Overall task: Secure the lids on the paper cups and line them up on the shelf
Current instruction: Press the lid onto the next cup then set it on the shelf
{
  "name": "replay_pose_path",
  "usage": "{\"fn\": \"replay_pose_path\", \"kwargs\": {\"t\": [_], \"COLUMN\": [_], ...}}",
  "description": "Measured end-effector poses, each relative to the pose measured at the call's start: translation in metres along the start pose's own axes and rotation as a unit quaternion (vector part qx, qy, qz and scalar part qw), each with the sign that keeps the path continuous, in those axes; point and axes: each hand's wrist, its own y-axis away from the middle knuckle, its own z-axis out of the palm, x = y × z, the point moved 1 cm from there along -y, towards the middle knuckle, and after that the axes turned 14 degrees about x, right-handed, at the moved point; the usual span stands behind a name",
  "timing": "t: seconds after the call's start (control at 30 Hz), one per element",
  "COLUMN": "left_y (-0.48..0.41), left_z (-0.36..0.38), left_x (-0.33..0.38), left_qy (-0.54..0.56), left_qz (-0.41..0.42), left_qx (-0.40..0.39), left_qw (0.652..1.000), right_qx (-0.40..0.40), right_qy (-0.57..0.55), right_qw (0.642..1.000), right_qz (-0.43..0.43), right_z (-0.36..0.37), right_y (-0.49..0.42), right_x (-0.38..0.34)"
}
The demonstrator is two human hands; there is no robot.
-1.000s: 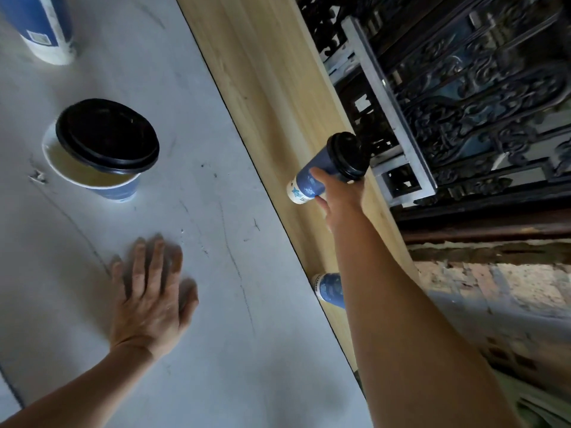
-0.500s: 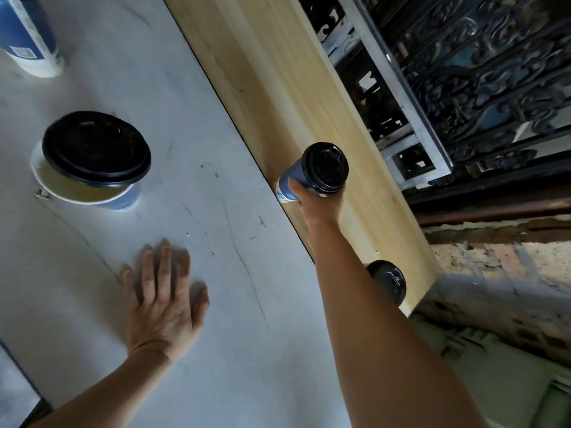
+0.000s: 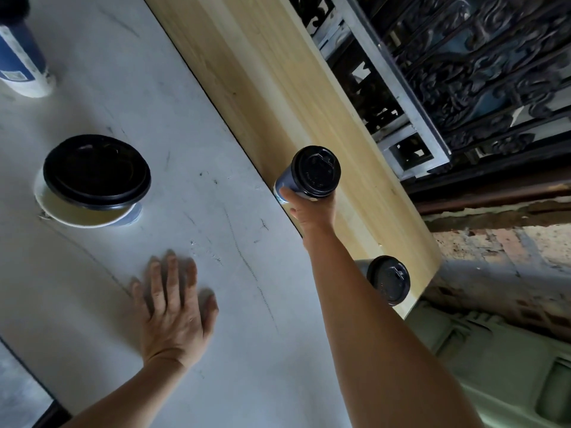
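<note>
A lidded paper cup [image 3: 304,177], blue with a black lid, is held by the right hand [image 3: 312,208] over the near edge of the wooden shelf [image 3: 278,78]; the fingers are wrapped around its lower side and closed on it, and whether its base touches the wood cannot be told. A second lidded cup [image 3: 387,279] stands on the shelf near its end, just beyond the right forearm and partly hidden by it. The left hand [image 3: 174,313] is laid flat, palm down, on the white table [image 3: 216,304], with its fingers spread slightly apart and holding nothing. Further up the table an open cup [image 3: 89,211] is seen with a loose black lid [image 3: 95,171] resting askew on its rim, so that part of the pale inside is uncovered. Another blue cup [image 3: 20,66] stands at the far left corner, cut off by the frame.
</note>
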Motion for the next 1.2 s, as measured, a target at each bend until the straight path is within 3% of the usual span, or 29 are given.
{"fn": "replay_pose_path", "kwargs": {"t": [0.27,0.43,0.63,0.77,0.87,0.93,1.03,1.2], "left_y": [0.000,-0.001,-0.006,-0.020,-0.040,-0.049,-0.054,-0.076], "left_z": [-0.002,-0.008,-0.017,-0.043,-0.070,-0.093,-0.120,-0.150], "left_x": [-0.003,-0.002,-0.010,-0.031,-0.052,-0.070,-0.106,-0.172], "left_qy": [0.012,0.031,0.105,0.135,0.152,0.231,0.323,0.375], "left_qz": [0.014,0.001,0.004,0.022,0.080,0.046,-0.086,-0.205], "left_qx": [-0.026,-0.064,-0.138,-0.222,-0.272,-0.326,-0.391,-0.394], "left_qw": [0.999,0.997,0.985,0.965,0.947,0.916,0.857,0.814], "right_qx": [0.041,0.003,-0.081,-0.139,-0.121,-0.107,-0.125,-0.177], "right_qy": [0.125,0.230,0.382,0.403,0.369,0.344,0.331,0.324], "right_qw": [0.987,0.965,0.916,0.900,0.916,0.926,0.928,0.918], "right_qz": [0.095,0.125,0.089,0.097,0.102,0.107,0.121,0.146], "right_z": [-0.012,-0.034,-0.054,-0.055,-0.057,-0.055,-0.046,-0.027], "right_y": [0.034,0.087,0.165,0.223,0.267,0.297,0.336,0.366], "right_x": [0.019,0.035,0.051,0.064,0.069,0.070,0.071,0.060]}}
